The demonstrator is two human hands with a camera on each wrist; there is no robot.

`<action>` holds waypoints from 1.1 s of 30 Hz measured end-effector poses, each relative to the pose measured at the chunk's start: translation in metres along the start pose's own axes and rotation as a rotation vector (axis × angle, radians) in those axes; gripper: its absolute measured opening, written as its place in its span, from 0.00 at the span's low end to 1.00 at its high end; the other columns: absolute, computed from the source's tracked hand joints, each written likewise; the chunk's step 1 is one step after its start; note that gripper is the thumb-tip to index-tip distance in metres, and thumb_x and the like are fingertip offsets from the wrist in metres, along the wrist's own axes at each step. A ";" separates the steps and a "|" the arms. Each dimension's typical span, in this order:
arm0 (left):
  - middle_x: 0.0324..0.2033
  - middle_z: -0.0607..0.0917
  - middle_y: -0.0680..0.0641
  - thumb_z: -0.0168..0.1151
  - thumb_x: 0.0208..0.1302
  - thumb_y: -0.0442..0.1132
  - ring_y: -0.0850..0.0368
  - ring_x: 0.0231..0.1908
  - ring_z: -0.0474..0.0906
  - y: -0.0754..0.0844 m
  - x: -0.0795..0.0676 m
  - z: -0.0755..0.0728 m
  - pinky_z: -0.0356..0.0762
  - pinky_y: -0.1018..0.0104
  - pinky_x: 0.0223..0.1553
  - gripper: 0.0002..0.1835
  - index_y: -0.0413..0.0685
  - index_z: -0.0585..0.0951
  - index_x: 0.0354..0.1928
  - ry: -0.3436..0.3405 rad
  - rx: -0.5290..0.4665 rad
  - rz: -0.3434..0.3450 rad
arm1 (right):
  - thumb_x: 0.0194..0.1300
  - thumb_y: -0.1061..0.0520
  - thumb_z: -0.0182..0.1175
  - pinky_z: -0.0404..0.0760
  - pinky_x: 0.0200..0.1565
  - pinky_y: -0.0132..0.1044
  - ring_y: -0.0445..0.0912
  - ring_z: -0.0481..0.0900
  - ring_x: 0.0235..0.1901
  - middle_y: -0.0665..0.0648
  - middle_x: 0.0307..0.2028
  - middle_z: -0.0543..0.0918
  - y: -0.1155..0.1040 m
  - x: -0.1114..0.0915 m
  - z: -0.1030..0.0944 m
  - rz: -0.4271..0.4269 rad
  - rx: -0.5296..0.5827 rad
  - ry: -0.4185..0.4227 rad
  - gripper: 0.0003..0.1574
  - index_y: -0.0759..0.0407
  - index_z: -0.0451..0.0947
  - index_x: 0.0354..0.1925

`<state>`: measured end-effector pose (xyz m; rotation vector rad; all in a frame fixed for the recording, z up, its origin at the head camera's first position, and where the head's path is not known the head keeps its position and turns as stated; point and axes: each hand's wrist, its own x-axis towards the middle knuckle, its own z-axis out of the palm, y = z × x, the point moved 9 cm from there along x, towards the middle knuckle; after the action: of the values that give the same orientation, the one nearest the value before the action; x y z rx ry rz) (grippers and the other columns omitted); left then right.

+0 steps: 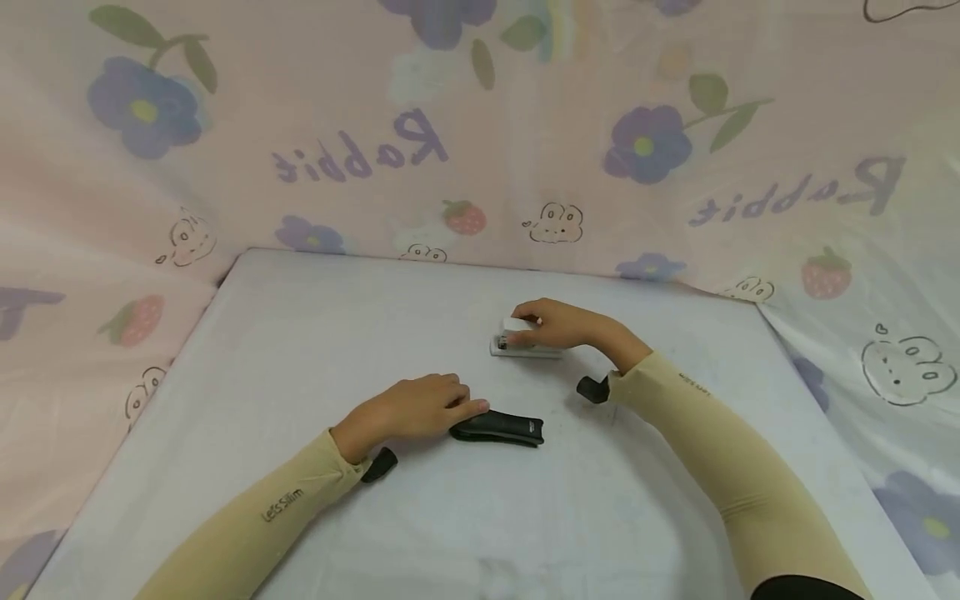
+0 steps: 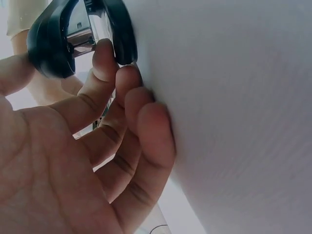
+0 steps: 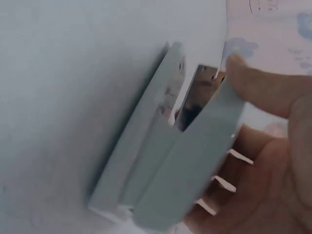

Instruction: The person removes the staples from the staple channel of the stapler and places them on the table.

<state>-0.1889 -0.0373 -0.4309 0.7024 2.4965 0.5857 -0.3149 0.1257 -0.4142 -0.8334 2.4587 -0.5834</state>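
Note:
A black stapler [image 1: 501,427] lies near the middle of the white table. My left hand [image 1: 420,406] is at its left end, the thumb on its upper arm. In the left wrist view the index fingertip reaches between the two arms of the black stapler [image 2: 126,31], so thumb and index pinch the upper arm. The other fingers are bent, close to the tabletop. Farther back, my right hand [image 1: 558,323] holds a white stapler [image 1: 504,350] by its top. The right wrist view shows the thumb at the front of its raised upper arm, with metal visible inside the gap.
The white tabletop [image 1: 337,325] meets a patterned cloth [image 1: 495,167] hanging behind it and along both sides. Black wrist mounts [image 1: 379,465] stick out from the beige sleeves [image 1: 720,450] just above the table.

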 end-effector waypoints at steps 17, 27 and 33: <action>0.39 0.84 0.59 0.56 0.84 0.54 0.61 0.38 0.77 -0.010 0.006 -0.017 0.76 0.58 0.43 0.12 0.58 0.84 0.46 0.038 -0.080 0.030 | 0.82 0.37 0.57 0.72 0.55 0.50 0.50 0.74 0.51 0.55 0.46 0.79 0.006 -0.006 0.004 -0.022 0.173 0.039 0.23 0.54 0.77 0.55; 0.43 0.84 0.57 0.53 0.86 0.54 0.60 0.43 0.78 -0.002 0.002 -0.026 0.78 0.56 0.49 0.15 0.55 0.84 0.51 0.035 -0.118 0.099 | 0.84 0.32 0.48 0.70 0.71 0.57 0.54 0.74 0.68 0.59 0.67 0.79 0.002 -0.002 0.009 0.052 0.166 -0.034 0.35 0.55 0.82 0.64; 0.44 0.81 0.59 0.70 0.71 0.62 0.63 0.42 0.77 0.020 0.002 -0.002 0.78 0.62 0.45 0.21 0.57 0.82 0.54 0.020 -0.031 0.199 | 0.82 0.32 0.53 0.73 0.68 0.54 0.52 0.76 0.65 0.57 0.66 0.81 0.007 -0.001 0.018 0.071 0.165 -0.061 0.33 0.55 0.84 0.62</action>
<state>-0.1840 -0.0215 -0.4201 0.9445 2.4465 0.7041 -0.3070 0.1271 -0.4317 -0.6860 2.3380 -0.7137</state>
